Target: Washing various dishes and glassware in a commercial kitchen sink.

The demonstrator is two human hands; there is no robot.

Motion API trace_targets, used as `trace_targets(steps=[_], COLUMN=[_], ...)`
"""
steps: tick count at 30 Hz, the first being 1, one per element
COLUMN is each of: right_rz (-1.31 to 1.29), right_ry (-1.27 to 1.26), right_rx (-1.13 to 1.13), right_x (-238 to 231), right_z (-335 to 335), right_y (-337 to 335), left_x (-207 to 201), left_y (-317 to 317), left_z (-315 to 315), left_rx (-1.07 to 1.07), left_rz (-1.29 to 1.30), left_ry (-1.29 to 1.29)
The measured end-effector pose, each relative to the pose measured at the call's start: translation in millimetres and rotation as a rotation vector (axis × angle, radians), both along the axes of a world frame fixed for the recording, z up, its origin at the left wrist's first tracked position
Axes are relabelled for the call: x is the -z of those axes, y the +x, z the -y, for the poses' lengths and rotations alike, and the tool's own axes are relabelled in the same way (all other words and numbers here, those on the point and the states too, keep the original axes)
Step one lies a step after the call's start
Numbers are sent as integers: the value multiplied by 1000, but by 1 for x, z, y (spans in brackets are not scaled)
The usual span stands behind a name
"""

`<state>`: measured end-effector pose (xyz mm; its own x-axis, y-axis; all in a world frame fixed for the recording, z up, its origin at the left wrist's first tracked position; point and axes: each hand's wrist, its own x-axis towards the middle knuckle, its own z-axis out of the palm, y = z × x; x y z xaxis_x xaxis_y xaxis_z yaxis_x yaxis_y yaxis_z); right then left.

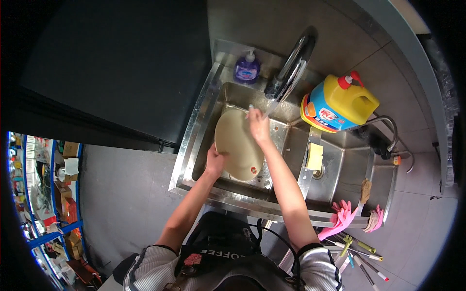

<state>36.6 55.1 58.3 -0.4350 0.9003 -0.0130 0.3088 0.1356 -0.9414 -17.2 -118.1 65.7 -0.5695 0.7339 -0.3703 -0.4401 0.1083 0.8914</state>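
Observation:
A large oval cream plate [237, 145] with a small round red mark near its lower edge is held tilted over the left sink basin [286, 167]. My left hand [214, 161] grips its left rim, with the thumb on the face and the other fingers hidden behind. At the upper right rim, my right hand [258, 125] is closed on the plate, its fingers partly hidden. Water runs from the chrome faucet [293, 63] beside my right fingers.
A purple pump bottle [246, 70] and a yellow detergent jug [340, 104] stand behind the basins. A yellow sponge [315, 156] lies by the divider. Pink gloves [343, 216] and a brown cloth [366, 191] hang at the right basin; long-handled tools [361, 257] lie lower right.

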Motion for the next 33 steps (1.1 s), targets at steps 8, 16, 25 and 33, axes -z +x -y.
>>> trace_targets(steps=[8,16,25,33], right_rz=[251,-384,-357,-338], right_ry=[527,-972,-564,-523], right_rx=[180,14,489,531], right_x=[28,27,-11,-26], right_z=[-7,-8,59,84], right_y=[36,153,175,160], left_x=[-3,23,37,40], left_y=[-31,-46,31,14], left_z=[-12,-59,-117,-163], left_rx=[99,276,320,600], left_rz=[97,402,-680,-824], left_ry=[38,66,-511,-395])
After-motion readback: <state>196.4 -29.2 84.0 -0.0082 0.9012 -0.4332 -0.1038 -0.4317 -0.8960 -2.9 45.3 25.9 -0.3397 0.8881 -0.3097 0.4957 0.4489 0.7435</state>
